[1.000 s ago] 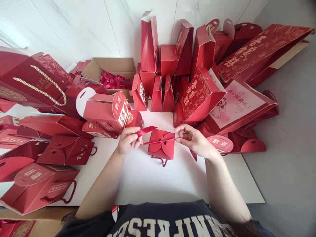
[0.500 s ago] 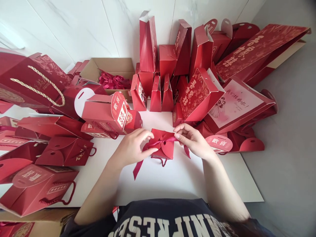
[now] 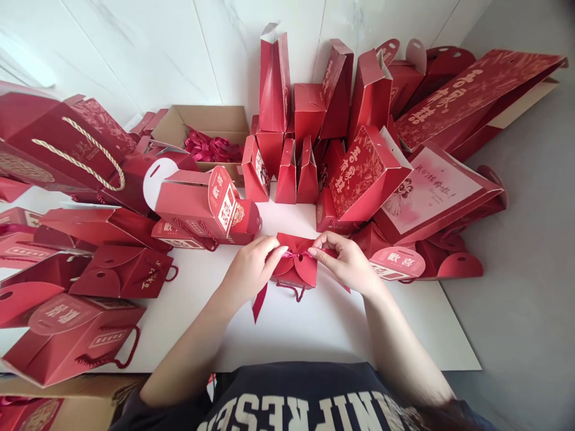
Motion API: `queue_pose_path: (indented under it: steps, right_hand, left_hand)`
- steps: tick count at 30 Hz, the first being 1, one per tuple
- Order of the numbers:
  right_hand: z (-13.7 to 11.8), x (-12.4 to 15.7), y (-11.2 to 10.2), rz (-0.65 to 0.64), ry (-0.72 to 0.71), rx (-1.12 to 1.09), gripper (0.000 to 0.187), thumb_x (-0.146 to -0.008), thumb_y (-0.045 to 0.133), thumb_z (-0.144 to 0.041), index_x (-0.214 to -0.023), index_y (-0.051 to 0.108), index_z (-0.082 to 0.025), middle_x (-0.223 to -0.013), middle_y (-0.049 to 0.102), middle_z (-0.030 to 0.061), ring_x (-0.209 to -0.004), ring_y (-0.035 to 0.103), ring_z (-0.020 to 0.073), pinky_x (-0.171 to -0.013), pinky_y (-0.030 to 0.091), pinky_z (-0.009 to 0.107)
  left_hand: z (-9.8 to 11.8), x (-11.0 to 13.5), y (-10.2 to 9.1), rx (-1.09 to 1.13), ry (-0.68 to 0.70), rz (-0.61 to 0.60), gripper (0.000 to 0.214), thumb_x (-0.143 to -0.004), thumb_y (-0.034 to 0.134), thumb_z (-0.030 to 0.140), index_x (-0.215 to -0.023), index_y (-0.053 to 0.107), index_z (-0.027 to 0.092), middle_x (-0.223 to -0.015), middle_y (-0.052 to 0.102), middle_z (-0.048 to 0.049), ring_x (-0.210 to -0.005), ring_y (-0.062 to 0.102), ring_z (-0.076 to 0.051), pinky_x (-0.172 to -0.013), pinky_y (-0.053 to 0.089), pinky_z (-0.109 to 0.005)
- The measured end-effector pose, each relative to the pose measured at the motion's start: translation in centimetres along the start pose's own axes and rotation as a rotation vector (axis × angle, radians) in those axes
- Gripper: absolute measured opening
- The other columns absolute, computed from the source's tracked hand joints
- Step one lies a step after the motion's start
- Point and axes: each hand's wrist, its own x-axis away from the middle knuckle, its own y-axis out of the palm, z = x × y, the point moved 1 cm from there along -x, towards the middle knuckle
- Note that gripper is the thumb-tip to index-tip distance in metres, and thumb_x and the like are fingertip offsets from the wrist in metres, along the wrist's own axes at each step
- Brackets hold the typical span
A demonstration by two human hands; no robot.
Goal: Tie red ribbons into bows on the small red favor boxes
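A small red gift box [image 3: 294,278] with petal-like top flaps sits on the white table in front of me. A dark pink ribbon [image 3: 259,303] crosses its top, gathered at the middle between the flaps. My left hand [image 3: 255,263] pinches the ribbon just left of that gathered spot. On the other side, my right hand [image 3: 341,260] pinches it between thumb and finger. Loose tails hang down past both hands. A twisted red cord handle loops out at the near side of the box.
Several red boxes and bags crowd around: a double-happiness box [image 3: 193,200] at left, a tilted bag [image 3: 372,173] at right, tall bags behind. A cardboard box [image 3: 215,117] holds a heap of pink ribbon [image 3: 211,146]. A grey wall [image 3: 530,239] stands at right.
My left hand has moved right and closed onto the ribbon near the middle. My right hand has slid inward along it. The ribbon's crossing now looks tighter.
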Motion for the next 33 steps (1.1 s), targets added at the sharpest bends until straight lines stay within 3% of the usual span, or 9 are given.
queue_pose_path:
  steps: [3,5,10,13,16,22,27,33]
  right_hand:
    - [0.1,-0.1,0.1,-0.007,0.021,0.080,0.034,-0.089,0.058,-0.051,-0.074,0.056,-0.020,-0.069,0.057,-0.0012,-0.064,0.049,0.0141,-0.061,0.038,0.027]
    - [0.2,-0.2,0.1,-0.023,0.019,0.078,0.035,-0.087,0.060,-0.052,-0.073,0.057,-0.020,-0.067,0.057,-0.0015,-0.063,0.049,0.0141,-0.060,0.037,0.026]
    - [0.3,-0.2,0.1,-0.061,0.002,0.009,0.035,-0.089,0.058,-0.051,-0.079,0.065,-0.019,-0.076,0.065,0.0017,-0.070,0.055,0.0168,-0.065,0.041,0.028]
    - [0.0,0.0,0.2,-0.091,0.004,-0.003,0.035,-0.091,0.055,-0.051,-0.080,0.065,-0.019,-0.076,0.064,0.0016,-0.069,0.055,0.0163,-0.065,0.042,0.028]
    - [-0.2,0.1,0.3,-0.088,0.016,-0.006,0.039,-0.092,0.052,-0.054,-0.076,0.062,-0.019,-0.068,0.057,-0.0001,-0.063,0.050,0.0145,-0.061,0.039,0.027]
    - [0.0,-0.1,0.4,-0.044,0.005,0.020,0.039,-0.089,0.056,-0.054,-0.073,0.059,-0.020,-0.070,0.057,-0.0002,-0.066,0.051,0.0150,-0.063,0.040,0.028]
    - [0.3,-0.1,0.1,-0.082,0.037,0.029,0.041,-0.089,0.055,-0.057,-0.069,0.054,-0.020,-0.061,0.046,-0.0030,-0.056,0.042,0.0126,-0.054,0.033,0.027]
    - [0.6,-0.1,-0.3,-0.119,0.104,-0.033,0.043,-0.083,0.062,-0.059,-0.068,0.051,-0.021,-0.056,0.048,-0.0034,-0.051,0.041,0.0121,-0.051,0.033,0.027]
  left_hand:
    - [-0.7,-0.1,0.0,0.134,-0.162,-0.006,0.043,-0.095,0.047,0.041,-0.060,0.034,0.018,-0.054,0.042,0.0034,-0.050,0.036,-0.010,-0.051,0.027,-0.026]
    - [-1.1,-0.1,-0.3,0.192,-0.218,-0.017,0.044,-0.092,0.051,0.044,-0.059,0.039,0.018,-0.052,0.043,0.0036,-0.049,0.039,-0.010,-0.049,0.028,-0.025]
    - [-1.1,-0.2,-1.1,0.261,-0.126,-0.149,0.016,-0.085,0.063,0.035,-0.084,0.062,0.020,-0.072,0.062,0.0019,-0.062,0.054,-0.012,-0.059,0.041,-0.024]
    - [-1.1,-0.3,-1.1,0.223,-0.088,-0.117,0.015,-0.089,0.057,0.033,-0.083,0.064,0.020,-0.079,0.062,-0.0005,-0.065,0.053,-0.013,-0.061,0.041,-0.025]
    - [-1.0,-0.4,-0.7,0.189,-0.068,-0.067,0.023,-0.091,0.054,0.034,-0.075,0.059,0.019,-0.079,0.056,-0.0007,-0.065,0.049,-0.012,-0.062,0.038,-0.025]
    - [-1.3,-0.6,0.2,0.229,-0.103,-0.012,0.040,-0.092,0.049,0.032,-0.058,0.034,0.018,-0.061,0.036,0.0019,-0.057,0.037,-0.012,-0.056,0.029,-0.027]
    - [-2.6,-1.1,0.0,0.340,-0.183,-0.149,0.040,-0.090,0.050,0.032,-0.055,0.038,0.017,-0.057,0.037,0.0028,-0.055,0.037,-0.011,-0.055,0.029,-0.026]
    - [-3.6,-1.4,-1.0,0.472,-0.263,-0.335,0.038,-0.089,0.049,0.039,-0.059,0.053,0.016,-0.061,0.052,0.0008,-0.059,0.045,-0.013,-0.061,0.034,-0.027]
